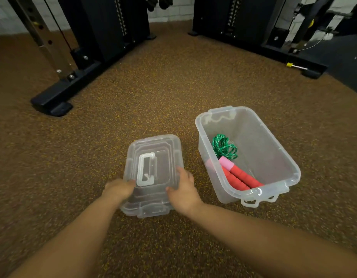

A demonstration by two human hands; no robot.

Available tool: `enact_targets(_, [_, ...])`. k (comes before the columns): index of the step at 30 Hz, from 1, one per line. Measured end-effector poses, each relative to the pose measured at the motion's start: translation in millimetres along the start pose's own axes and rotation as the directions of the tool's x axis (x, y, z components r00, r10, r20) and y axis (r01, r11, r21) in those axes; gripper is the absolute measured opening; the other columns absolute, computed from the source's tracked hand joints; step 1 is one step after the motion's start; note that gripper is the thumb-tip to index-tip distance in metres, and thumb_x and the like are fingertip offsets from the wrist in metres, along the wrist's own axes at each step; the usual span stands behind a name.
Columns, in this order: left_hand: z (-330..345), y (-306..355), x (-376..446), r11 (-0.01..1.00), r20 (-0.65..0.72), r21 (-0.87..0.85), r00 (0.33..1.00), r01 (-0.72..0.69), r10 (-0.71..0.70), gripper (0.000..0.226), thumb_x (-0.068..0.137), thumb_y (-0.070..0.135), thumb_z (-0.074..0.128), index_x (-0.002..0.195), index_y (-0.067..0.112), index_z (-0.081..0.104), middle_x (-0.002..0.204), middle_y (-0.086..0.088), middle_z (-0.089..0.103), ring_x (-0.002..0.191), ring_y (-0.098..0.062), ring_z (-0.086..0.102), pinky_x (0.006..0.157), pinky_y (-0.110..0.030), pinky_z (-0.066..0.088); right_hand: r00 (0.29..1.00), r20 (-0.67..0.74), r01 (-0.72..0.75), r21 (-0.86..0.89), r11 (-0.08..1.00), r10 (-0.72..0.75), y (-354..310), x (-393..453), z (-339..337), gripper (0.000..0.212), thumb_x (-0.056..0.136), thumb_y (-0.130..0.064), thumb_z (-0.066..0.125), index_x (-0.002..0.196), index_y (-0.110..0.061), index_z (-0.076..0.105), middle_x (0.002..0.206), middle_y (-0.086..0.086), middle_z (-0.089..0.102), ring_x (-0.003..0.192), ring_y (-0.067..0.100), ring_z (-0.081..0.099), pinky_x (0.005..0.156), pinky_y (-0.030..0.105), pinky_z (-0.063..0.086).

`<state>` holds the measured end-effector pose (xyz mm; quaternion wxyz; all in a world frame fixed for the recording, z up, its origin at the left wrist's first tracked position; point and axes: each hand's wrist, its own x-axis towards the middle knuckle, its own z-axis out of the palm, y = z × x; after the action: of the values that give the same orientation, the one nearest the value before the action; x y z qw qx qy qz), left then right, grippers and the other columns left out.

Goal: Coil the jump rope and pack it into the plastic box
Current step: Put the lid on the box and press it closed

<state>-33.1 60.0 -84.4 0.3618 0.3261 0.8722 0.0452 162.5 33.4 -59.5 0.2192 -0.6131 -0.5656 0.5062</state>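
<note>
- Two hands sit nearest me, both on the clear lid, which lies on the speckled brown floor.
- My left hand holds the lid's left edge, fingers curled round the rim.
- My right hand grips the lid's right edge, thumb on top and fingers wrapped down the side.
- The lid's flat white handle lies between my two hands.
- Just beside the lid on the right stands the plastic box, open and upright on the floor, apart from the lid.
- Inside it I see the jump rope: red handles side by side against the near wall, and the green cord bundled just beyond them.
- Farthest off, black gym machine frames stand along the floor's far edge, left and right.
</note>
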Motion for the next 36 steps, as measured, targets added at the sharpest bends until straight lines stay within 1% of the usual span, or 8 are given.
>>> enact_targets(4, [-9.6,3.2,-27.3,0.918,0.220,-0.386,0.975,0.092,-0.005,0.037,0.093,0.033,0.053,0.118,0.006,0.053,0.098,-0.016,0.062,0.085,-0.032,0.060,0.078,-0.042,0.049,0.956,-0.070,0.272,-0.146,0.951,-0.284,-46.1,-6.5,-33.8,0.064,0.083,0.006,0.043,0.144,-0.011,0.029,0.146,0.010,0.028,0.134,0.027,0.034,0.113,0.026,0.024])
enact_targets(10, [-31.4,36.1,-74.7,0.652,0.160,-0.758,0.961,-0.026,0.225,0.037,0.095,0.031,0.049,0.126,0.011,0.050,0.109,-0.015,0.064,0.100,-0.030,0.060,0.088,-0.041,0.047,0.822,-0.092,0.520,-0.280,0.807,-0.562,-87.1,-15.2,-89.3,0.061,0.090,0.002,0.039,0.148,-0.007,0.023,0.155,0.008,0.024,0.143,0.018,0.023,0.115,0.018,0.014])
enact_targets(15, [-27.4,83.8,-135.6,0.605,0.099,-0.779,0.921,-0.164,0.378,0.022,0.092,0.019,0.056,0.110,0.006,0.058,0.099,-0.013,0.069,0.091,-0.026,0.066,0.081,-0.038,0.052,0.851,-0.243,0.411,-0.245,0.878,-0.466,-73.9,-22.3,-166.6,0.048,0.093,0.000,0.039,0.141,-0.006,0.039,0.140,0.010,0.045,0.124,0.009,0.040,0.092,-0.002,0.019])
enact_targets(17, [-15.0,100.4,-155.4,0.633,0.119,-0.751,0.904,-0.188,0.411,0.013,0.092,0.016,0.058,0.101,0.007,0.061,0.095,-0.011,0.070,0.087,-0.023,0.067,0.075,-0.035,0.054,0.871,-0.289,0.339,-0.230,0.912,-0.397,-57.9,-24.4,-194.6,0.045,0.093,-0.002,0.041,0.137,-0.006,0.046,0.134,0.011,0.052,0.126,0.018,0.045,0.100,0.010,0.027])
enact_targets(20, [10.5,120.9,-174.6,0.686,0.135,-0.692,0.892,-0.227,0.431,0.020,0.088,0.021,0.064,0.104,0.010,0.063,0.103,-0.007,0.069,0.097,-0.024,0.064,0.090,-0.042,0.053,0.903,-0.312,0.222,-0.248,0.943,-0.295,-33.1,-34.0,-228.2,0.045,0.095,-0.007,0.042,0.139,-0.015,0.046,0.130,0.003,0.052,0.125,0.016,0.045,0.109,0.031,0.031])
enact_targets(27, [57.2,141.4,-192.3,0.780,0.140,-0.565,0.901,-0.268,0.411,0.022,0.088,0.024,0.062,0.104,0.011,0.068,0.095,0.001,0.068,0.091,-0.020,0.063,0.093,-0.041,0.051,0.946,-0.322,-0.011,-0.160,0.987,-0.042,11.7,-47.9,-254.2,0.046,0.099,-0.016,0.039,0.144,-0.016,0.038,0.149,0.002,0.041,0.137,0.021,0.038,0.115,0.039,0.030])
enact_targets(32, [61.2,141.0,-191.4,0.774,0.118,-0.573,0.907,-0.270,0.404,0.023,0.089,0.025,0.062,0.108,0.016,0.069,0.102,-0.003,0.073,0.091,-0.023,0.069,0.090,-0.044,0.054,0.945,-0.324,-0.020,-0.158,0.987,-0.033,14.2,-49.4,-257.0,0.038,0.095,-0.005,0.040,0.130,-0.010,0.053,0.118,0.003,0.061,0.102,0.018,0.054,0.095,0.032,0.042])
enact_targets(36, [61.7,145.0,-193.1,0.756,0.079,-0.579,0.902,-0.304,0.424,0.030,0.090,0.029,0.061,0.118,0.019,0.064,0.108,-0.002,0.072,0.094,-0.023,0.068,0.088,-0.045,0.055,0.949,-0.314,-0.048,-0.180,0.983,-0.011,12.4,-47.4,-264.3,0.038,0.090,-0.002,0.042,0.126,-0.006,0.054,0.119,0.007,0.064,0.114,0.031,0.057,0.098,0.045,0.045])
